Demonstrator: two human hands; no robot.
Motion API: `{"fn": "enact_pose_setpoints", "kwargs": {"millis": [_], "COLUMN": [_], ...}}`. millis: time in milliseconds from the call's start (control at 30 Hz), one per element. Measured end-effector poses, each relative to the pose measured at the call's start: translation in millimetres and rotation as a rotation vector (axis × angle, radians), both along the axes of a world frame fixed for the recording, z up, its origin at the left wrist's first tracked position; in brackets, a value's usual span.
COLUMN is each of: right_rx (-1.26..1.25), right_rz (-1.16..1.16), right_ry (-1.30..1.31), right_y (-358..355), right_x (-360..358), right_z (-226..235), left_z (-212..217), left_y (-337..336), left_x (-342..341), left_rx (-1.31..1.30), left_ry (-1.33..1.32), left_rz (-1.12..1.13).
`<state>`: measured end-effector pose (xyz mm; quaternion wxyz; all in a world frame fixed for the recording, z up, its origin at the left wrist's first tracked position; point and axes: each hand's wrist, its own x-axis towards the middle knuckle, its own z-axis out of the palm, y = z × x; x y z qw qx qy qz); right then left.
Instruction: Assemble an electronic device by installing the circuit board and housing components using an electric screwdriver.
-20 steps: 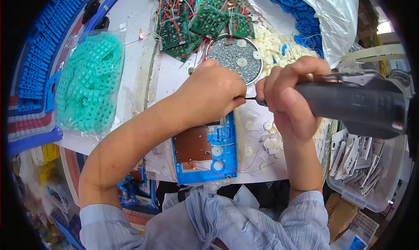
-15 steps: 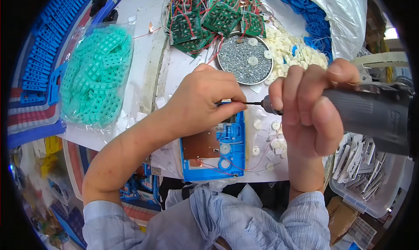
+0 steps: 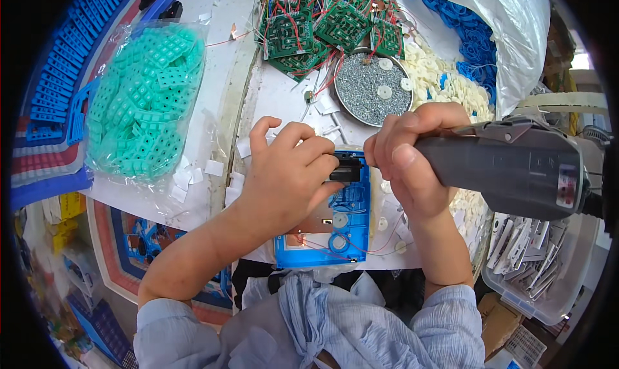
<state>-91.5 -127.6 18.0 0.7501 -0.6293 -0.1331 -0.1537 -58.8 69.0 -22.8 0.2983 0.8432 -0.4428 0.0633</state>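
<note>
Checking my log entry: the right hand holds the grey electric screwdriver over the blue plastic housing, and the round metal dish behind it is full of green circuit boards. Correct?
Not quite. In the head view the round metal dish holds small silver screws and some white discs; the green circuit boards lie behind it. The rest stands.

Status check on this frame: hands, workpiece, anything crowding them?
Right hand grips grey power screwdriver, tip at blue housing. Left hand steadies housing. Screw dish and green circuit boards behind, apart from hands.
</note>
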Motion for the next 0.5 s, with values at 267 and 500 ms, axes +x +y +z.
{"fn": "enact_pose_setpoints", "kwargs": {"millis": [267,500], "right_rx": [-0.400,-0.349], "right_rz": [-0.024,0.080], "right_ry": [-0.015,-0.030], "right_y": [-3.8,-6.5], "right_x": [5.7,15.0], "right_z": [-5.3,-5.4], "left_z": [-1.8,-7.8], "left_y": [0.3,-2.6], "left_x": [-1.9,3.4], "left_rx": [-0.034,-0.057], "left_ry": [0.012,0.112], "left_rz": [0.011,-0.060]}}
